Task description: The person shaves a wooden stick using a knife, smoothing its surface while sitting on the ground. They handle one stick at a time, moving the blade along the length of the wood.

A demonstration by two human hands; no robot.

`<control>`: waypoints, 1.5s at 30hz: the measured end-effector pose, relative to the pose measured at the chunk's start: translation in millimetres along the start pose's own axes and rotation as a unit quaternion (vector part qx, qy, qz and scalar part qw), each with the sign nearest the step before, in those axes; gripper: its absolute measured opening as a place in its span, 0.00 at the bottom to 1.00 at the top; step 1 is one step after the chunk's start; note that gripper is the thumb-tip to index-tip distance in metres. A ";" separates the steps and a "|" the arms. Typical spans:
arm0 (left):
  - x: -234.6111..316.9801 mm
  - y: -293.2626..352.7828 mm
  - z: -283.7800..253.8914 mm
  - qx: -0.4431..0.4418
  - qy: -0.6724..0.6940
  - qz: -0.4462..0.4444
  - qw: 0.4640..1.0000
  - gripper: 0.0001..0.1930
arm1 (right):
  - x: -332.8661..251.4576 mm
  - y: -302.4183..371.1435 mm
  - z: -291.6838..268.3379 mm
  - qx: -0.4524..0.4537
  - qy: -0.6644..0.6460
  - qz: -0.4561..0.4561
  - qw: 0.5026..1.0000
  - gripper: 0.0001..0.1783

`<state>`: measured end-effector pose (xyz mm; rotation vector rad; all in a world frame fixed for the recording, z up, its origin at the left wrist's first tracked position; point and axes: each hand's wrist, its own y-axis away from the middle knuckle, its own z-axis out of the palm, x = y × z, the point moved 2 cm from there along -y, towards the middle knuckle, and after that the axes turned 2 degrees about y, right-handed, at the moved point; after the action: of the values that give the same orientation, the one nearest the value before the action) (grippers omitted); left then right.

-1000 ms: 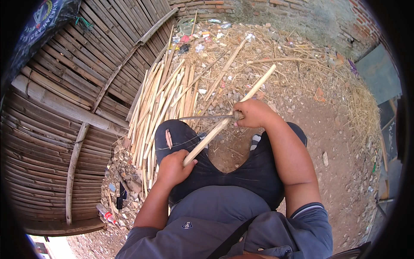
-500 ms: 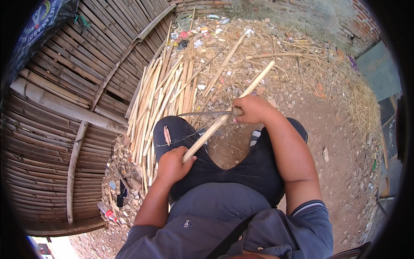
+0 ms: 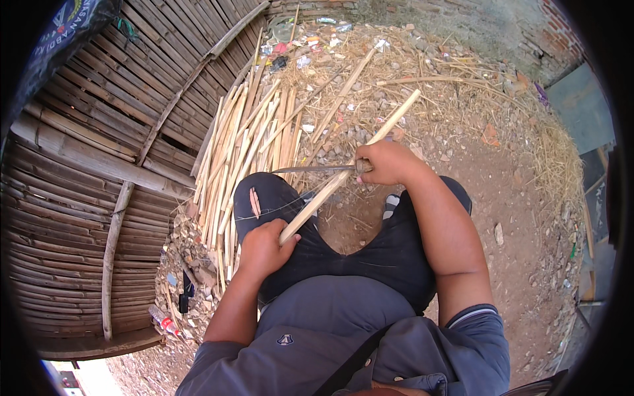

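A long pale strip of split bamboo (image 3: 316, 205) slants from above my left thigh up to the far right. My left hand (image 3: 265, 248) is closed round its near end. Further along it, my right hand (image 3: 383, 162) grips the handle of a knife (image 3: 310, 169), whose long dark blade points left over my left knee. The blade crosses the strip close to the handle. Some of my right fingers are hidden behind the handle and the strip.
Many pale bamboo strips (image 3: 246, 155) lie in a pile beyond my left knee. A bamboo-slat wall (image 3: 72, 218) rises at the left, and a brick wall (image 3: 422, 20) stands at the back. Straw, stones and litter cover the ground; a bottle (image 3: 163, 320) lies at lower left.
Both hands keep their grips and almost the same places. The view has shifted very slightly.
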<state>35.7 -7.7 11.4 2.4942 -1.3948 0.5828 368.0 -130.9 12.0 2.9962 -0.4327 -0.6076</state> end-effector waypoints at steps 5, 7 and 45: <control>-0.2 0.0 0.5 0.000 -0.002 -0.001 1.000 0.16 | 1.0 -0.5 1.4 0.000 -0.002 -0.003 1.000 0.29; 0.2 0.2 0.3 0.001 -0.002 0.001 1.000 0.15 | 1.1 -0.7 1.8 0.001 -0.002 -0.004 1.000 0.29; -0.8 0.7 -0.9 0.017 0.015 -0.002 1.000 0.17 | 2.3 -1.0 2.7 0.002 -0.002 -0.004 1.000 0.31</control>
<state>34.5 -7.2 11.9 2.5034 -1.3805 0.6472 369.2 -130.6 8.5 3.0021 -0.4236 -0.6136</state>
